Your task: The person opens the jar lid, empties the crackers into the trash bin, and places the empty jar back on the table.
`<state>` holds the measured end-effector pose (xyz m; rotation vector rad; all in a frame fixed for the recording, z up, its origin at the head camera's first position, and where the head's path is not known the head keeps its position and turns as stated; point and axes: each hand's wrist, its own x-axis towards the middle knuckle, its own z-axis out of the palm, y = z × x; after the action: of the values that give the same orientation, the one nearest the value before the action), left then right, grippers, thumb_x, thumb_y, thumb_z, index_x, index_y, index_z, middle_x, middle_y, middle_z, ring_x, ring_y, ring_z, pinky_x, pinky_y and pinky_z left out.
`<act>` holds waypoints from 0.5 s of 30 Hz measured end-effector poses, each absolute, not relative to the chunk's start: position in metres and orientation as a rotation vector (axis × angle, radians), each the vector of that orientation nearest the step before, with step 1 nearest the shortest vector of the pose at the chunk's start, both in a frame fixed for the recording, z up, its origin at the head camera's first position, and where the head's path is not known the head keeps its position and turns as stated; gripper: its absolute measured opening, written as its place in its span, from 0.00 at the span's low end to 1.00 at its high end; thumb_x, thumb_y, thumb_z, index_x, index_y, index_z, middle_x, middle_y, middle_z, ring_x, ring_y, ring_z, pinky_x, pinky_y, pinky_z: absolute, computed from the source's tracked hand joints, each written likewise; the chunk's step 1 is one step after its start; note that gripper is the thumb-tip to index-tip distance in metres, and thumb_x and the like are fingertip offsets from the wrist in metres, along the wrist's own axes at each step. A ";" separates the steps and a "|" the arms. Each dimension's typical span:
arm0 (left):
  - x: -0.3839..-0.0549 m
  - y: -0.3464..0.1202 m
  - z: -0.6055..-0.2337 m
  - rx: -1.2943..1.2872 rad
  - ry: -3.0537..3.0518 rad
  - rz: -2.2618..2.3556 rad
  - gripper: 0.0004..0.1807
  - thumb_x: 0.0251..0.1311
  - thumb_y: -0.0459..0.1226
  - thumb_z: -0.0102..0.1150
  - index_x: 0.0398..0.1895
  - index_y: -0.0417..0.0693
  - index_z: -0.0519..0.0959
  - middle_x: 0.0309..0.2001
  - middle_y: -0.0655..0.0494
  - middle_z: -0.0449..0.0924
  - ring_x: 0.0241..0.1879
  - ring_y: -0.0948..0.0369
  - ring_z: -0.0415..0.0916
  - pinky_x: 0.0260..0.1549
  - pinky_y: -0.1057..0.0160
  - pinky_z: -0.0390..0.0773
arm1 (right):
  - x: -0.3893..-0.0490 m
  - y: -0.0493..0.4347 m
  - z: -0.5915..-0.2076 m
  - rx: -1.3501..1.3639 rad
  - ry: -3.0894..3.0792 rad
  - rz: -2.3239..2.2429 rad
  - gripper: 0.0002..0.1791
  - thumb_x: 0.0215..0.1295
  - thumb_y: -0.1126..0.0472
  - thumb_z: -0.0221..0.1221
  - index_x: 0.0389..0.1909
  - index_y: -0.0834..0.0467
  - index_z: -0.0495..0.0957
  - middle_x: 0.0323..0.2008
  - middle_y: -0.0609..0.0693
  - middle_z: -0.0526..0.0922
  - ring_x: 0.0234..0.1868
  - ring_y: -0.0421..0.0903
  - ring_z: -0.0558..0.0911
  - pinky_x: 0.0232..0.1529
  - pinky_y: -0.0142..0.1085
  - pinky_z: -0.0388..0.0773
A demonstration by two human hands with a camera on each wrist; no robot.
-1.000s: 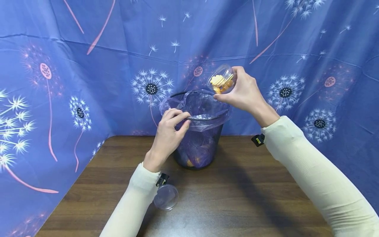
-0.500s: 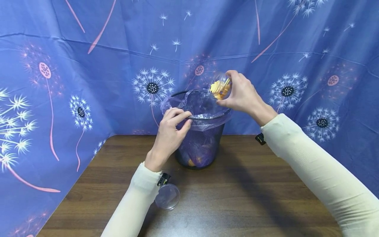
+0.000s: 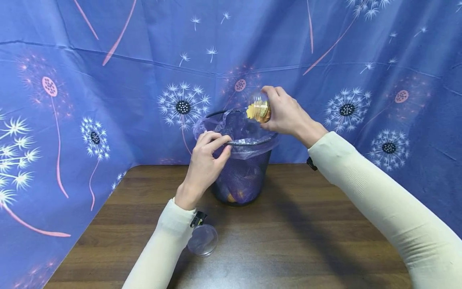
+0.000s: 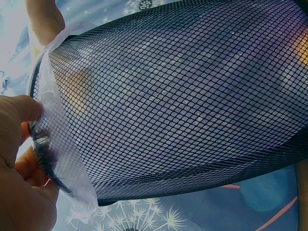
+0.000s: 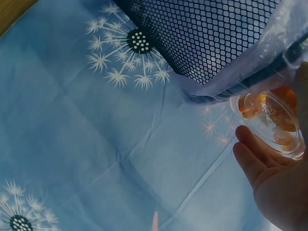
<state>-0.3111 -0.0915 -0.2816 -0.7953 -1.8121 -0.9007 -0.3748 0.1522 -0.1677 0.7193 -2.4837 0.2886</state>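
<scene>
A black mesh waste bin [image 3: 240, 176] lined with a thin purple plastic bag [image 3: 249, 150] stands at the back of the table. My left hand [image 3: 206, 162] pinches the near rim, thumb outside and fingers over the edge; the left wrist view shows the thumb against the bag's fold. Above the bin's right side, my right hand [image 3: 288, 114] grips a clear plastic jar [image 3: 259, 105], tilted with its mouth toward the bin. Inside the jar lie yellow-orange pieces, some flat and wavy-edged. Through the mesh an orange patch [image 4: 302, 45] shows low in the bin.
A round clear lid [image 3: 203, 240] lies on the brown wooden table [image 3: 281, 245], beside my left wrist. A blue cloth with a dandelion print [image 3: 119, 96] hangs close behind the bin and along the left side.
My right hand has moved left over the bin and tipped the jar further. The pieces have slid toward its mouth. My left hand keeps its hold on the rim.
</scene>
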 end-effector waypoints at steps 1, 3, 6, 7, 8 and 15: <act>-0.311 -0.091 -0.282 -0.795 -1.814 -0.899 0.09 0.55 0.35 0.63 0.40 0.51 0.84 0.38 0.60 0.75 0.46 0.58 0.69 0.58 0.58 0.62 | -0.375 0.151 -0.168 0.734 -2.477 0.275 0.55 0.36 0.54 0.74 0.68 0.55 0.55 0.58 0.61 0.66 0.54 0.58 0.71 0.53 0.54 0.68; -0.311 -0.091 -0.282 -0.800 -1.813 -0.895 0.09 0.55 0.35 0.63 0.40 0.51 0.84 0.38 0.60 0.75 0.46 0.58 0.69 0.59 0.58 0.61 | -0.376 0.149 -0.169 0.762 -2.460 0.245 0.55 0.36 0.56 0.74 0.68 0.54 0.55 0.58 0.61 0.66 0.52 0.58 0.72 0.53 0.53 0.69; -0.311 -0.090 -0.281 -0.810 -1.799 -0.895 0.09 0.55 0.34 0.63 0.40 0.51 0.84 0.38 0.59 0.76 0.45 0.58 0.69 0.64 0.57 0.55 | -0.376 0.147 -0.170 0.803 -2.425 0.213 0.54 0.36 0.58 0.74 0.67 0.55 0.56 0.58 0.61 0.66 0.51 0.58 0.72 0.52 0.52 0.70; -0.311 -0.090 -0.281 -0.810 -1.794 -0.897 0.09 0.55 0.34 0.63 0.40 0.51 0.84 0.38 0.58 0.76 0.45 0.57 0.69 0.64 0.56 0.54 | -0.376 0.146 -0.170 0.820 -2.413 0.209 0.54 0.36 0.59 0.74 0.67 0.55 0.56 0.58 0.61 0.66 0.51 0.58 0.72 0.52 0.52 0.70; -0.311 -0.090 -0.281 -0.811 -1.790 -0.900 0.09 0.55 0.34 0.63 0.40 0.51 0.84 0.38 0.58 0.76 0.45 0.57 0.69 0.64 0.56 0.54 | -0.376 0.146 -0.170 0.831 -2.407 0.203 0.53 0.36 0.59 0.73 0.67 0.55 0.56 0.57 0.61 0.66 0.51 0.58 0.72 0.51 0.52 0.71; -0.311 -0.091 -0.282 -0.786 -1.811 -0.904 0.09 0.56 0.35 0.62 0.40 0.51 0.84 0.38 0.60 0.75 0.46 0.59 0.68 0.55 0.59 0.63 | -0.379 0.143 -0.172 0.864 -2.382 0.172 0.53 0.35 0.60 0.74 0.66 0.56 0.58 0.57 0.61 0.67 0.52 0.58 0.72 0.52 0.50 0.70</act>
<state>-0.3110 -0.0913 -0.2823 -0.7864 -1.8110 -0.9035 -0.3785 0.1426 -0.1722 0.8643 -2.3823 0.1721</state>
